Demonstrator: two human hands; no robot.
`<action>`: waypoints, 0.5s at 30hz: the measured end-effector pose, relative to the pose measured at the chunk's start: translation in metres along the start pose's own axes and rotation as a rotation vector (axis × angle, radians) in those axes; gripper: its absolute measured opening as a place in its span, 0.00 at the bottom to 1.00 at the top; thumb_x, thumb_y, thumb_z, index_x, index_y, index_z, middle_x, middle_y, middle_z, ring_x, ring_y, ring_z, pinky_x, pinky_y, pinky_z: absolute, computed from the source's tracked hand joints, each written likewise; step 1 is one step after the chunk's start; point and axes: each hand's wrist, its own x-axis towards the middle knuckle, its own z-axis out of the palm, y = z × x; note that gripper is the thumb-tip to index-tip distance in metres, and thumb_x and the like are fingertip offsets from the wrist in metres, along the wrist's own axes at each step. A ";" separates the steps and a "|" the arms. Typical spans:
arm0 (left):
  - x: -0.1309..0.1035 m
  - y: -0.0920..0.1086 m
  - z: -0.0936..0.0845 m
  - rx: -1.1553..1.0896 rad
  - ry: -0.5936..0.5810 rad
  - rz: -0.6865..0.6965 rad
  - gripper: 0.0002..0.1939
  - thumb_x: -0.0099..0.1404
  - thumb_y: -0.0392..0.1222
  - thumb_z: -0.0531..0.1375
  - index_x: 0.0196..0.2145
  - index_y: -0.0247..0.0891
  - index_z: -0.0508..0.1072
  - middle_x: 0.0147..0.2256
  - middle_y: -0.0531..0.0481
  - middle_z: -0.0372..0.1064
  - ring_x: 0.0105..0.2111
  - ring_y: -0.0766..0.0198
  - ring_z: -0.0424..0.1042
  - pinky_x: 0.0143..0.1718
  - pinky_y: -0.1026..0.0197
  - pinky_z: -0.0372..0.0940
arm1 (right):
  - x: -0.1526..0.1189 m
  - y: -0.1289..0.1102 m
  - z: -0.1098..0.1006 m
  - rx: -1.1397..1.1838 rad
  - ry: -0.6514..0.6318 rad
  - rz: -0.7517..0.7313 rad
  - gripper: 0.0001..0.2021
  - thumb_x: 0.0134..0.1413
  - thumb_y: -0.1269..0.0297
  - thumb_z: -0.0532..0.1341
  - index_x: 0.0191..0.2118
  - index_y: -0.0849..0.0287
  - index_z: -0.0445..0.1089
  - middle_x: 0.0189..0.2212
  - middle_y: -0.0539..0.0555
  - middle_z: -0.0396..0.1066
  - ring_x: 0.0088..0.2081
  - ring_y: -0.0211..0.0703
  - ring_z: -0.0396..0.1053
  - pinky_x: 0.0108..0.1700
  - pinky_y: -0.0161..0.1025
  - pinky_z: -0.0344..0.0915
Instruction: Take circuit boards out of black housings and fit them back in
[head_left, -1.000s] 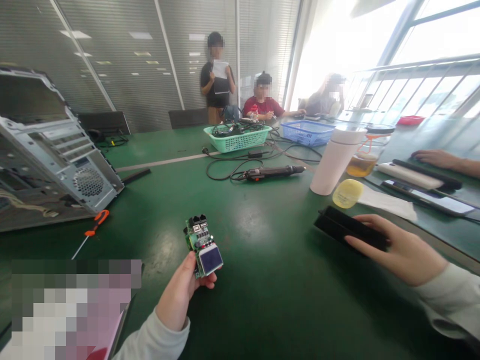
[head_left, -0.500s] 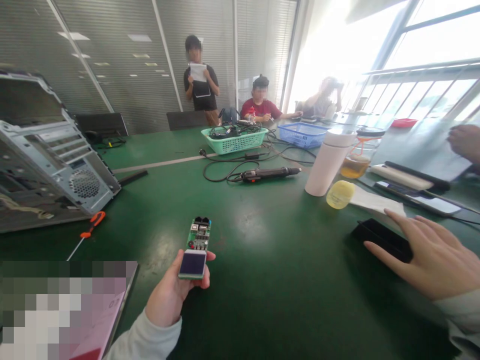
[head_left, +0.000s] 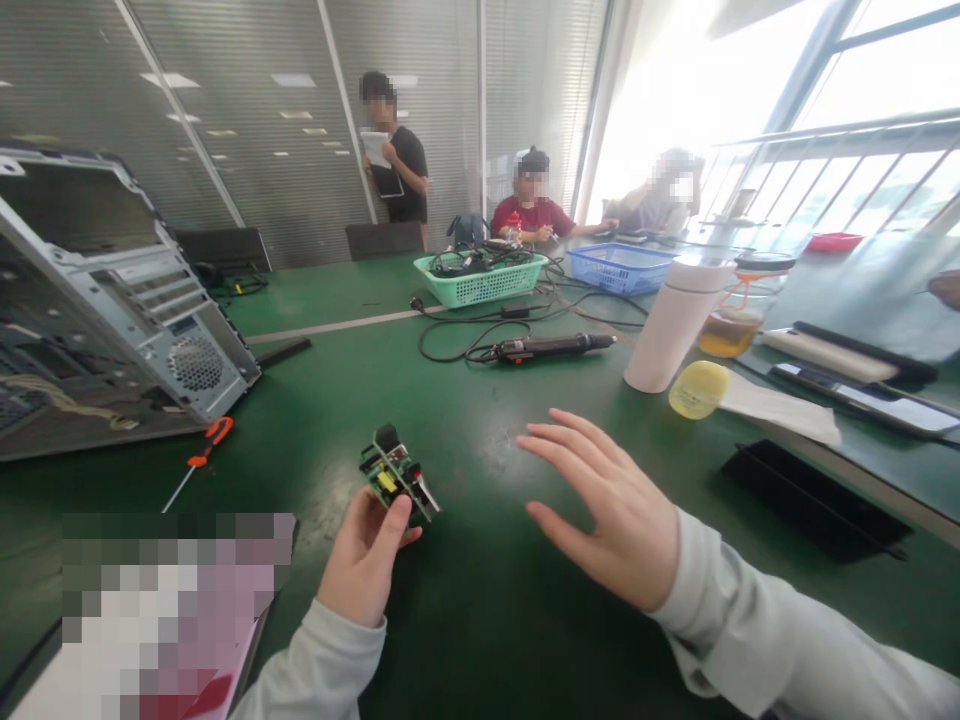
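Note:
Near the middle of the green table (head_left: 480, 620), my left hand (head_left: 367, 555) grips a small circuit board assembly (head_left: 394, 470) between thumb and fingers. The board is tilted, with its edge and a yellow part facing up, and its screen face is not readable. My right hand (head_left: 607, 510) is to the right of it, fingers spread, holding nothing. A black pouch (head_left: 817, 500) lies further right, apart from my right hand.
An open metal computer case (head_left: 150, 300) stands left, with an orange-handled screwdriver (head_left: 196, 462) beside it. Ahead are a power screwdriver (head_left: 551, 348), a green basket (head_left: 487, 288), a blue basket (head_left: 619, 272), a pink bottle (head_left: 671, 330) and yellow tape (head_left: 697, 390). People are beyond the table.
My right hand has moved left, away from the black pouch and toward the board. My left hand has turned the board onto its side. The standing person has turned sideways.

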 end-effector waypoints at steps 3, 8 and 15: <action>-0.004 0.007 0.000 0.244 -0.075 0.175 0.16 0.52 0.50 0.67 0.35 0.40 0.70 0.34 0.50 0.75 0.36 0.58 0.74 0.36 0.59 0.68 | 0.014 -0.019 0.015 0.119 -0.011 -0.110 0.22 0.58 0.62 0.56 0.57 0.61 0.60 0.56 0.58 0.60 0.61 0.52 0.52 0.60 0.52 0.58; -0.008 0.015 -0.007 0.835 -0.215 0.672 0.12 0.57 0.44 0.64 0.39 0.42 0.71 0.35 0.50 0.73 0.35 0.56 0.73 0.38 0.57 0.65 | 0.008 -0.016 0.037 0.168 -0.008 -0.213 0.26 0.62 0.50 0.54 0.59 0.63 0.59 0.57 0.60 0.60 0.61 0.52 0.51 0.60 0.50 0.58; -0.006 0.020 -0.015 1.143 -0.294 1.083 0.13 0.62 0.42 0.61 0.44 0.39 0.68 0.37 0.46 0.74 0.38 0.56 0.73 0.41 0.57 0.67 | 0.003 -0.008 0.048 0.182 -0.005 -0.306 0.24 0.64 0.47 0.50 0.53 0.61 0.65 0.47 0.58 0.69 0.55 0.49 0.60 0.55 0.46 0.63</action>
